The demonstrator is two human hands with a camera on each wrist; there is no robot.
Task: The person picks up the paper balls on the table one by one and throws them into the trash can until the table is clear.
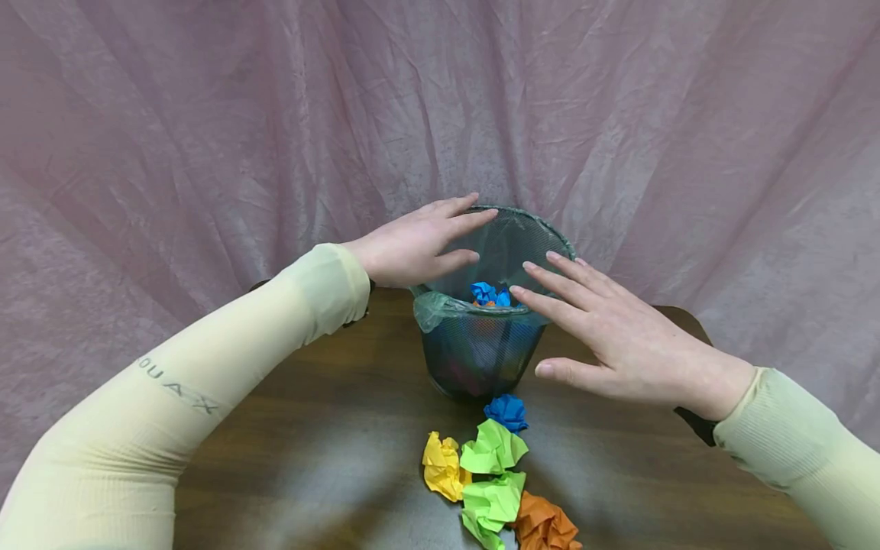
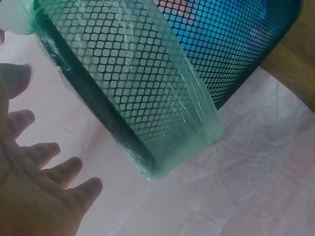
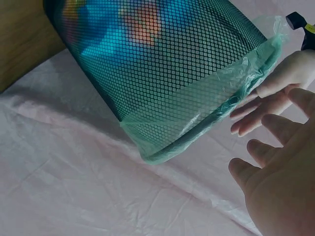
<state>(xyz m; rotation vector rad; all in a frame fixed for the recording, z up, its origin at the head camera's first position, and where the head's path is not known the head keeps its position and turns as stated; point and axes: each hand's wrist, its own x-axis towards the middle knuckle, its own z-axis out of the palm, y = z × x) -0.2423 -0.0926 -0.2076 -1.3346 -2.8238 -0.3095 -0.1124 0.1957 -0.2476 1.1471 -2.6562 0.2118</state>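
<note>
A dark mesh wastebasket (image 1: 481,355) stands upright on the table, its rim wrapped in a translucent green bag (image 1: 431,312). Inside it lie crumpled blue paper (image 1: 484,292) and some orange. My left hand (image 1: 422,243) hovers at the left of the rim with its fingers extended, holding nothing. At the right of the basket, my right hand (image 1: 612,328) is held out with fingers spread, also with nothing in it. Both wrist views show the bag folded over the rim, the left hand (image 2: 42,182) and right hand (image 3: 283,167) beside it.
In front of the basket lie a blue paper ball (image 1: 506,412), two crumpled green papers (image 1: 493,448), a yellow one (image 1: 442,467) and an orange one (image 1: 545,523). They rest on a brown wooden table (image 1: 289,451). A pinkish curtain (image 1: 206,137) hangs behind it.
</note>
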